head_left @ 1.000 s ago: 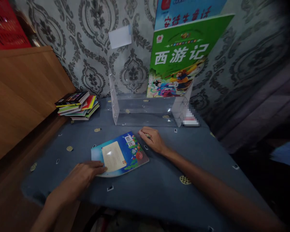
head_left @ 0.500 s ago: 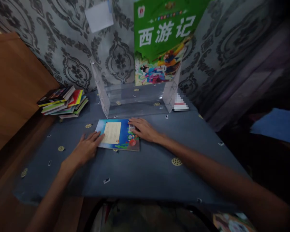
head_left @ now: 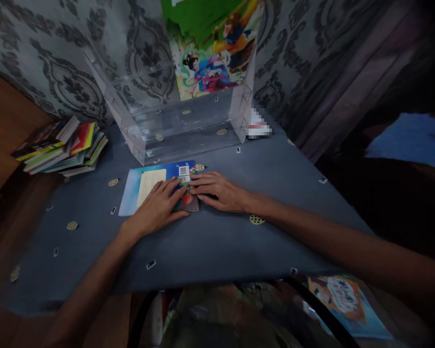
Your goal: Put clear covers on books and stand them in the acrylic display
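Note:
A thin blue book lies on the dark cloth-covered table, its face with a cream text panel and a barcode turned up. Across the middle of it rests my left hand, laid flat with the fingers reaching toward the barcode. My right hand touches the book's right edge, fingers stretched out and thumb a little apart. The two hands' fingertips come close together over the right part of the cover, hiding some of its picture.
Behind the book stands a clear acrylic rack holding a green picture book upright. To the left is an untidy stack of books. A blurred white-and-red item sits by the rack. Below the table's front edge lies another colourful book.
My left hand has slid from the book's left edge rightward across its cover. My right hand has shifted slightly to the right edge, uncovering the barcode. The view has tilted down.

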`<action>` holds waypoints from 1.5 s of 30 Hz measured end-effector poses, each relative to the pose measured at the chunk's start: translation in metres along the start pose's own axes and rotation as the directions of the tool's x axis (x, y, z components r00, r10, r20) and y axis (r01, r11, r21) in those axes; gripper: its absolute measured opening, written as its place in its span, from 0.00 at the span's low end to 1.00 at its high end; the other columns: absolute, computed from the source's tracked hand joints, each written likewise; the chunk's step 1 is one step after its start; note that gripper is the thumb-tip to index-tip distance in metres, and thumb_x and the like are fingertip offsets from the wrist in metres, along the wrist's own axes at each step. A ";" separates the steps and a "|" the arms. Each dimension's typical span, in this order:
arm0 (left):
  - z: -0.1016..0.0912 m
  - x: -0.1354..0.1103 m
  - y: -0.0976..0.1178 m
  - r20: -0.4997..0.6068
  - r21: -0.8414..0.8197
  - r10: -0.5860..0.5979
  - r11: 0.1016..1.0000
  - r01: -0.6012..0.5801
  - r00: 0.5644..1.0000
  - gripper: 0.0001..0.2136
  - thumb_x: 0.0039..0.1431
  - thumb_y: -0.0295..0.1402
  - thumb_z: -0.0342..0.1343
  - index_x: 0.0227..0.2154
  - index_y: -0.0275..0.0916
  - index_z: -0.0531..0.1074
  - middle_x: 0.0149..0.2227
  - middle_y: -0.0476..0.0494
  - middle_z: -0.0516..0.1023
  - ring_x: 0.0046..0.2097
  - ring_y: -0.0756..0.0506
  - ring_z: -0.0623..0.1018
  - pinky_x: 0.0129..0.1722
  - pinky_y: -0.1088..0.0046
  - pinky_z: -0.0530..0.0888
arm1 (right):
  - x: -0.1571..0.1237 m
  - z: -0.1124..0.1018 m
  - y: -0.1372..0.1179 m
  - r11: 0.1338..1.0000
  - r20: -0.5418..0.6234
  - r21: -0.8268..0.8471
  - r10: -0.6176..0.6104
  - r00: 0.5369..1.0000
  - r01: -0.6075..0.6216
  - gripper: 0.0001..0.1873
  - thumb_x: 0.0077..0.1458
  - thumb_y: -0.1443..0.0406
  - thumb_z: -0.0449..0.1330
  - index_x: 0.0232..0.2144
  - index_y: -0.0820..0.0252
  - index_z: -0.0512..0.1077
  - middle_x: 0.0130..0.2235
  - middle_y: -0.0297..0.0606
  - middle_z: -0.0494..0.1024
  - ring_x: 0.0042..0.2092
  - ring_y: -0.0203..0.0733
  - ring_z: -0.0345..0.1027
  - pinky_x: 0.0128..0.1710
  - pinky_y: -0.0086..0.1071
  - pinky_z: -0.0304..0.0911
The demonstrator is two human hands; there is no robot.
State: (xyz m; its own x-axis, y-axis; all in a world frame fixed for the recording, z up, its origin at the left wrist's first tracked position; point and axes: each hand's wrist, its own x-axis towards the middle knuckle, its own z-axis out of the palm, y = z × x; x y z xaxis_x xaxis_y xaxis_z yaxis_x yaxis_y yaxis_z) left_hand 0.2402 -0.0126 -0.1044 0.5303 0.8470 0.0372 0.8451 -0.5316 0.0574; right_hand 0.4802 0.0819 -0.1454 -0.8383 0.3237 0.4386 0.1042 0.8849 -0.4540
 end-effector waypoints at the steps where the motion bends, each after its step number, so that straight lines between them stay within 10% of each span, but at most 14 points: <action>1: 0.002 0.000 -0.001 -0.018 0.003 0.013 1.000 -0.012 1.000 0.30 0.68 0.51 0.50 0.65 0.37 0.61 0.68 0.29 0.63 0.69 0.32 0.62 0.65 0.46 0.63 | -0.002 -0.001 -0.002 1.000 0.003 0.012 -0.024 1.000 0.024 0.16 0.66 0.67 0.55 0.53 0.56 0.77 0.57 0.44 0.78 0.65 0.49 0.64 0.63 0.53 0.60; 45: 0.007 -0.005 -0.011 -0.113 -0.115 0.032 0.992 -0.046 0.993 0.25 0.72 0.49 0.44 0.65 0.43 0.64 0.68 0.37 0.65 0.69 0.35 0.62 0.66 0.45 0.61 | -0.004 -0.008 -0.003 0.987 0.009 0.161 -0.017 1.000 0.015 0.15 0.69 0.64 0.56 0.54 0.53 0.76 0.57 0.38 0.78 0.62 0.44 0.66 0.64 0.46 0.58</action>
State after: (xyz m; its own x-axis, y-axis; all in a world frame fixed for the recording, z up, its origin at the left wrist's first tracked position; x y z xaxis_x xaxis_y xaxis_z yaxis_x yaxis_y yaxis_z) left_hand 0.2284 -0.0111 -0.1126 0.5462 0.8238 0.1519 0.8065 -0.5661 0.1703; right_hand 0.4874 0.0804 -0.1398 -0.8446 0.3059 0.4394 0.0042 0.8244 -0.5660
